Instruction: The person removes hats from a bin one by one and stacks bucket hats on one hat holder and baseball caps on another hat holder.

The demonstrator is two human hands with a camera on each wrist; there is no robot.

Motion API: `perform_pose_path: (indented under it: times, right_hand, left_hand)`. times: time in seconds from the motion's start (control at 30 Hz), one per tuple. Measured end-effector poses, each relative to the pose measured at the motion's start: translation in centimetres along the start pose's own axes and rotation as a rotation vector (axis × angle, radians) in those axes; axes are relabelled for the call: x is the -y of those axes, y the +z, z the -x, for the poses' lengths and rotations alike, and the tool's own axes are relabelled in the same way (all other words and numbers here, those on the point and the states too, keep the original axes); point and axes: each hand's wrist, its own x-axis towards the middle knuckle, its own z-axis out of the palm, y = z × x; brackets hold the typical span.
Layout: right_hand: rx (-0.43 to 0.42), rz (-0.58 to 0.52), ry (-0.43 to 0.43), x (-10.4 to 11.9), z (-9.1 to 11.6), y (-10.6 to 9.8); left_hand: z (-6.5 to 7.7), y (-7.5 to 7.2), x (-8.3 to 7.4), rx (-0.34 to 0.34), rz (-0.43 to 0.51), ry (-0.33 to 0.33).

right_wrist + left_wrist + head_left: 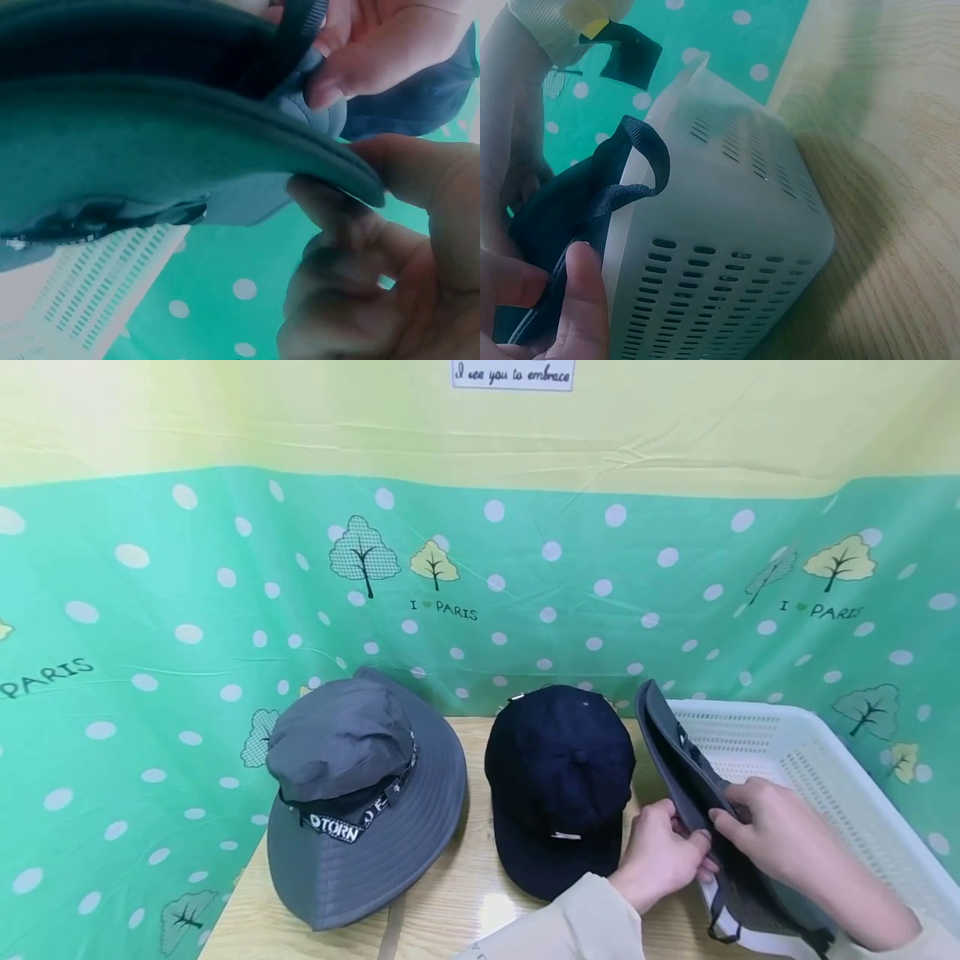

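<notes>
Both hands hold a dark grey wide-brimmed hat [663,743], folded flat and tilted over the left edge of a white plastic basket [813,727]. My left hand [663,856] pinches the near edge of the hat. In the left wrist view, its thumb and a finger [585,292] press on the dark fabric beside a strap loop [656,161]. My right hand [795,839] grips the hat higher on the right side; in the right wrist view its thumb and fingers [360,232] pinch the brim. The hat's inside is mostly hidden.
A dark navy cap [562,768] sits on the wooden table [442,893] just left of my left hand. Further left stands a grey bucket hat [352,793] with a lettered band. A green and yellow patterned cloth [525,610] hangs behind the table.
</notes>
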Motion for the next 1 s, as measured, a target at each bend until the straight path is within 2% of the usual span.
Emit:
perform_pose_path:
  times: [0.13, 0.23, 0.4, 0.5, 0.67, 0.8, 0.93, 1.0]
  right_hand:
    - [0.043, 0.002, 0.037, -0.2, 0.4, -0.7]
    - [0.025, 0.021, 0.044, -0.6, 0.5, -1.7]
    - [-0.018, 0.165, 0.105, -1.5, 0.0, -4.4]
    - [-0.029, 0.203, 0.146, -2.5, -0.4, -5.6]
    - [-0.104, 0.199, 0.145, -4.9, -0.9, -6.4]
    - [-0.159, 0.177, 0.204, -6.5, -1.3, -7.2]
    - [-0.214, 0.11, 0.241, -8.0, -1.5, -7.7]
    - [-0.263, 0.054, 0.254, -9.4, -1.7, -7.7]
  left_hand:
    - [0.1, 0.0, -0.1, 0.004, 0.01, 0.002]
    - [0.2, 0.0, -0.1, 0.008, 0.006, 0.005]
    - [0.2, -0.1, 0.1, 0.015, 0.003, 0.003]
    - [0.2, -0.2, 0.2, 0.019, 0.0, 0.012]
    - [0.2, -0.2, 0.4, 0.029, -0.001, 0.019]
    - [0.3, -0.2, 0.5, 0.043, 0.015, 0.022]
    - [0.5, -0.4, 0.5, 0.067, 0.023, 0.044]
    - [0.6, -0.6, 0.4, 0.091, 0.025, 0.064]
